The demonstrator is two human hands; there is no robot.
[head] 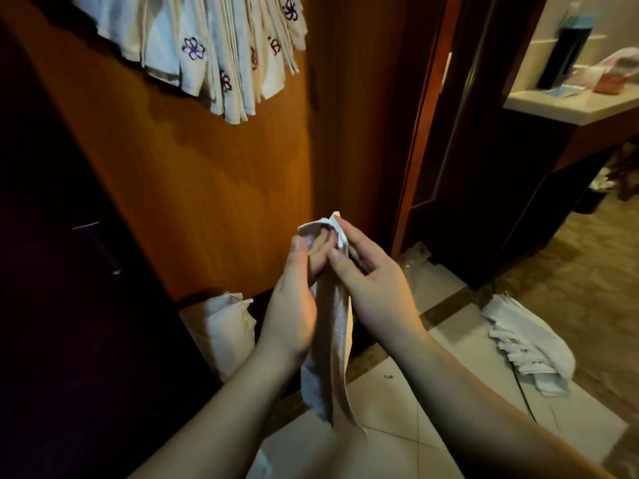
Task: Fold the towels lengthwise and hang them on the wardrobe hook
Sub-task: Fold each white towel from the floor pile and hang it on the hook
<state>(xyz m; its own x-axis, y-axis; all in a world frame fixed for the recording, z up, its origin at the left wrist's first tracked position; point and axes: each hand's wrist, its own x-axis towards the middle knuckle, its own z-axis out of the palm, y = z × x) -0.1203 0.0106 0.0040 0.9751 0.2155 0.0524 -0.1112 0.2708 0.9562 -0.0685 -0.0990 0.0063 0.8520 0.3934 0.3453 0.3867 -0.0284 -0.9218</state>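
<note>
Head view is showing both hands meeting in front of a wooden wardrobe panel (pixel 214 188). The left hand (pixel 294 305) and the right hand (pixel 370 288) are holding one white towel (pixel 332 340) between them, folded into a long narrow strip. The left thumb is lying over the towel's upper end while its fingers are curling behind the cloth and are mostly hidden. The right thumb and forefinger are pinching the top edge, with the other fingers loosely curled behind; how firmly they are gripping is hard to tell. The towel is hanging down between the wrists, its lower end dangling above the tiled floor (pixel 397 409).

A bunch of hung towels (pixel 207 46) with embroidered flowers is draping against the panel at the upper left; the frame is cutting off their tops, so the hook is out of sight. A pile of white towels (pixel 529 347) is lying on the floor at the right, near the edge of the carpet. A pale bag or cushion (pixel 224 330) is sitting at the foot of the panel, partly hidden by the left wrist. The left side is falling into darkness, with only a metal handle (pixel 100 247) glinting. Items on the counter (pixel 570 105) at the upper right are blurring beyond recognition.
</note>
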